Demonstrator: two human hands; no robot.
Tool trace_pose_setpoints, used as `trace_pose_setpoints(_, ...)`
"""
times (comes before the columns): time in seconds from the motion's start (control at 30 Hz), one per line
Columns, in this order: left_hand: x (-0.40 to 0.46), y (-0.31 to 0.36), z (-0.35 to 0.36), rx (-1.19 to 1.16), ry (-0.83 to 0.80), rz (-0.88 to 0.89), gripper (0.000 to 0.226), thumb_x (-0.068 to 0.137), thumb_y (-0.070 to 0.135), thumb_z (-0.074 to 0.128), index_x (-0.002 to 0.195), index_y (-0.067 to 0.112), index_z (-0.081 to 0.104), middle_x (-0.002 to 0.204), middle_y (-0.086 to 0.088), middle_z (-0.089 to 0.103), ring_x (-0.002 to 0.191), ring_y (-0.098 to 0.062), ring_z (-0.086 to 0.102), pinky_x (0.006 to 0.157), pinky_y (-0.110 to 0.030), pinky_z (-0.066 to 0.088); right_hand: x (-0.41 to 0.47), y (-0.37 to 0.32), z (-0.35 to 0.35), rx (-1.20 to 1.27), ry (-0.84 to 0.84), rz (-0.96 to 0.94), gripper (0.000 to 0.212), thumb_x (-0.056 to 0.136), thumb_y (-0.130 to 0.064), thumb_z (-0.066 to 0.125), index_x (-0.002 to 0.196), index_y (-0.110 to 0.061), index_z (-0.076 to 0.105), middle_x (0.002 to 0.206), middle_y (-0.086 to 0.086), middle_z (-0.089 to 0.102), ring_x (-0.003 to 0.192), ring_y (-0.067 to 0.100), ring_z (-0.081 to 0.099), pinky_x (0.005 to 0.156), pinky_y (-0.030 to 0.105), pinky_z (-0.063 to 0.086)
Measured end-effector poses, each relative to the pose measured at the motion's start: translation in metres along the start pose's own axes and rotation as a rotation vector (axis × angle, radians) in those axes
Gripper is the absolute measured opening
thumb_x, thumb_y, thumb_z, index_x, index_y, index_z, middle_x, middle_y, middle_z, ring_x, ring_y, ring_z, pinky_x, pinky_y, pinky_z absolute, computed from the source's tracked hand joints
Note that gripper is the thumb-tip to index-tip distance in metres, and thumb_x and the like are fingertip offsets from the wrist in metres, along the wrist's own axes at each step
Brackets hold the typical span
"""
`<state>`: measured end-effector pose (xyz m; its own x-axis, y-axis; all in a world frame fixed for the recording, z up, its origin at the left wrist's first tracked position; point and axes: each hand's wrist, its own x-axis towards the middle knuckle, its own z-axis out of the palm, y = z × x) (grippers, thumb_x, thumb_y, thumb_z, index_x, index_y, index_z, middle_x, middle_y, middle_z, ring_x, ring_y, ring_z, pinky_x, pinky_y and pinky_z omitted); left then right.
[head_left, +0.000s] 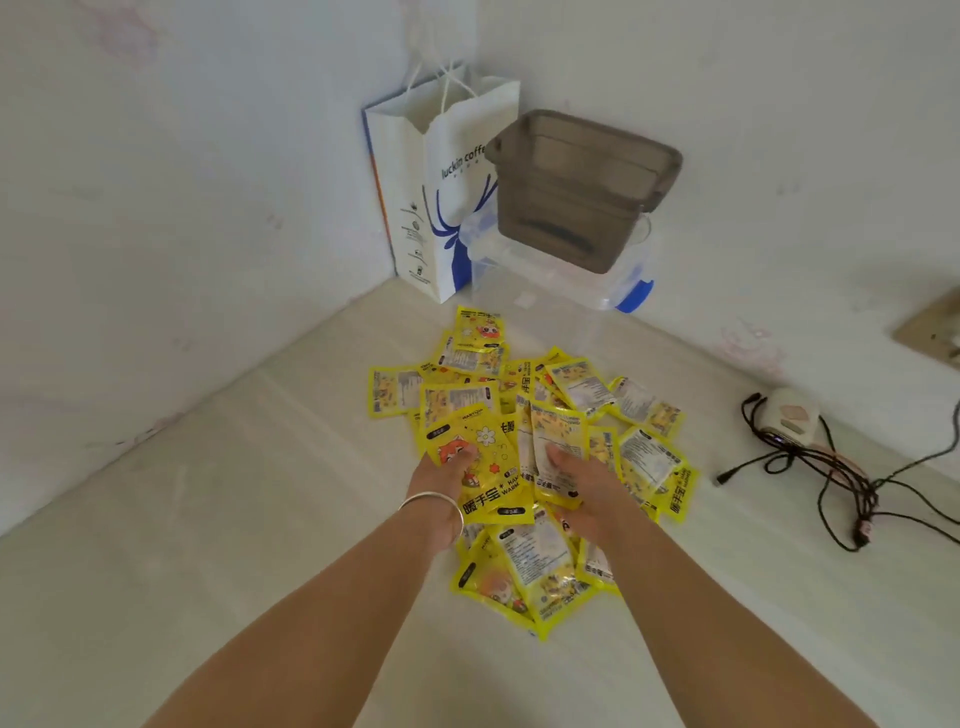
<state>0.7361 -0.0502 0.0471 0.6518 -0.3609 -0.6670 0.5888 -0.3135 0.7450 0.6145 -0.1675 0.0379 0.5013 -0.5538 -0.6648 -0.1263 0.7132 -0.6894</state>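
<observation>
Left hand (441, 483) pinches one packet, the left packet (488, 441), thumb on its printed face and fingers hidden beneath; right hand (587, 486) grips the right packet (558, 431) the same way, thumb on its pale back panel. Both packets sit just above the middle of the pile (524, 566), which lies on the floor (208, 519) in the room's corner.

The step looks like lifting packets out of the heap to sort or stow them; done well, each hand takes a single packet, so the thumb should slide the top one free of its neighbours before lifting; pinching near an edge seam gives a firmer hold than the slick centre; a straight lift avoids dragging others along.

The packets are flat, roughly square sachets of glossy yellow film with crimped edges; some lie face up with a cartoon and bold lettering, others show a grey-white text panel; they overlap loosely and probably slip easily.

At 12 o'clock of the pile a stiff white paper bag (415, 208) with cord handles stands against the wall; just at 1 o'clock a smoky translucent bin (576, 192) sits tilted on a clear box (545, 275) with blue clips; at 3 o'clock, well apart, a black cable (841, 483) lies tangled beside a small white charger (789, 415).
</observation>
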Motion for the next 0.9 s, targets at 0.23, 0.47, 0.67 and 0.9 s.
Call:
trace_pose_setpoints(0.23, -0.076, -0.036, 0.112, 0.163, -0.210, 0.057, 0.072, 0.084, 0.022, 0.067, 0.144, 0.014, 0.030, 0.124, -0.004, 0.056, 0.106, -0.026, 0.057, 0.091, -0.040, 0.041, -0.075, -0.002, -0.132, 0.246, 0.075, -0.174, 0.021, 0.092, -0.006, 0.053, 0.109, -0.010, 0.064, 0.098, 0.011, 0.073, 0.084, 0.027, 0.071, 0.069, 0.039, 0.059)
trace_pose_setpoints(0.47, -0.197, -0.116, 0.213, 0.437, -0.399, 0.084, 0.026, 0.078, 0.029, 0.071, 0.063, 0.019, 0.052, 0.067, -0.004, 0.056, 0.060, -0.017, 0.050, 0.064, -0.030, 0.040, -0.172, 0.034, -0.269, 0.432, 0.294, -0.280, 0.031, 0.093, -0.010, 0.053, 0.123, -0.006, 0.056, 0.105, 0.016, 0.066, 0.090, 0.032, 0.065, 0.074, 0.042, 0.053)
trace_pose_setpoints(0.67, -0.276, -0.204, 0.287, 0.567, -0.719, 0.045, 0.009, 0.082, 0.018, 0.066, 0.090, 0.015, 0.065, 0.085, -0.010, 0.069, 0.079, -0.030, 0.066, 0.076, -0.040, 0.055, -0.250, 0.073, -0.373, 0.567, 0.578, -0.342, 0.025, 0.090, -0.005, 0.058, 0.115, -0.004, 0.060, 0.100, 0.018, 0.068, 0.086, 0.034, 0.065, 0.078, 0.047, 0.054)
trace_pose_setpoints(0.9, -0.348, -0.293, 0.360, 0.839, -1.016, -0.013, 0.009, 0.083, 0.008, 0.063, 0.087, 0.017, 0.062, 0.086, -0.013, 0.068, 0.077, -0.032, 0.066, 0.072, -0.041, 0.057, -0.322, 0.135, -0.463, 0.836, 0.851, -0.361, 0.013, 0.090, -0.005, 0.057, 0.102, -0.008, 0.062, 0.079, 0.013, 0.071, 0.062, 0.028, 0.069, 0.052, 0.036, 0.056)
